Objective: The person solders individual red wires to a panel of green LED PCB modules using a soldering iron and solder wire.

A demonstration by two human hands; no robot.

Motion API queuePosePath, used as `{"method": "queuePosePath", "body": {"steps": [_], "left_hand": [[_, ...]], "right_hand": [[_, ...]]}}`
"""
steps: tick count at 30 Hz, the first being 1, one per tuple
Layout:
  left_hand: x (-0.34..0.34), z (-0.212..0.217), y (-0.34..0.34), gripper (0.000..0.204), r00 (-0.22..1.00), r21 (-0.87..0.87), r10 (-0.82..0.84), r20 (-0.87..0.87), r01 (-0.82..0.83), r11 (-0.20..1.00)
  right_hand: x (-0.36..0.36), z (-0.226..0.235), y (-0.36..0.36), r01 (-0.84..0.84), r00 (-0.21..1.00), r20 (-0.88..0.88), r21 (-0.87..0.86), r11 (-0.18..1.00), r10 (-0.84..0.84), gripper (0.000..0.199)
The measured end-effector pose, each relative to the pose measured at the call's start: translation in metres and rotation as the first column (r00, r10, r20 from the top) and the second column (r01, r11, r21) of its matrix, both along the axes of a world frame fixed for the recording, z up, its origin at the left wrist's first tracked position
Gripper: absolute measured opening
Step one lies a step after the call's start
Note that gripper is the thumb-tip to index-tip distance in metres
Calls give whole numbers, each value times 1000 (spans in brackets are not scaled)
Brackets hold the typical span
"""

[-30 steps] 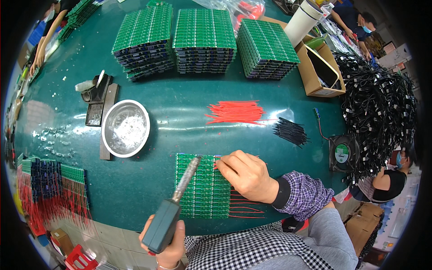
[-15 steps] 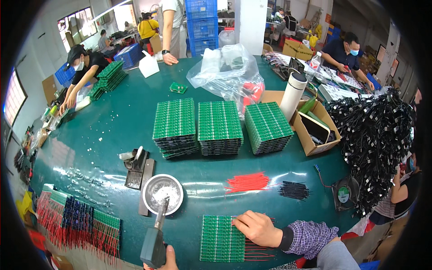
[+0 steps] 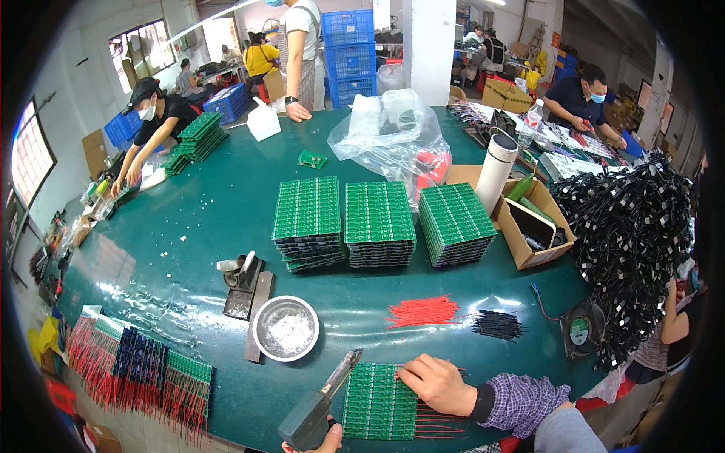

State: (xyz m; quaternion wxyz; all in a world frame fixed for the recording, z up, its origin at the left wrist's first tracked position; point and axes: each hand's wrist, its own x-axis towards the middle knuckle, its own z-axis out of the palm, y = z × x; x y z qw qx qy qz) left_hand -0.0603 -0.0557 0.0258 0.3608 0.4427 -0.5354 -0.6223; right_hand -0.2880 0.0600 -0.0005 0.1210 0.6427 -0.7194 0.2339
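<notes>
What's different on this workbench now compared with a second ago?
Mostly the view has tipped upward: the far end of the green table and people working there now show. The left hand still grips the soldering iron, now low at the picture's edge, its tip off the board's left edge rather than over it. The right hand stays pressed on the green circuit board. The metal bowl, red wires and board stacks lie unmoved.

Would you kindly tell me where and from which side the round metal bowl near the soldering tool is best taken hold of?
Grip the metal bowl by its thin raised rim, at the near-right edge, coming from above. It sits upright and open, so the rim is free for the fingers. A metal bar and stand crowd its left side, and the soldering tool in the left hand lies just below it.
</notes>
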Motion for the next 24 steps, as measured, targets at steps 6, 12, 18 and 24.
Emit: {"method": "queuePosePath", "body": {"steps": [6, 12, 18, 24], "left_hand": [[-5, 4, 8, 34, 1000, 67, -5, -24, 7, 998], [5, -5, 10, 35, 1000, 29, 13, -17, -13, 1000], [7, 4, 15, 35, 998, 68, -22, -65, 26, 997], [1, 5, 10, 46, 986, 225, -26, -166, 64, 972]], "right_hand": [[1, 1, 0, 2, 1000, -1, 5, 1000, -2, 18], [1, 3, 0, -1, 1000, 6, -21, 1000, 1, 18], [9, 14, 6, -30, 999, 17, -43, 999, 31, 22], [11, 4, 6, -46, 994, 94, -25, 999, 48, 25]]}}
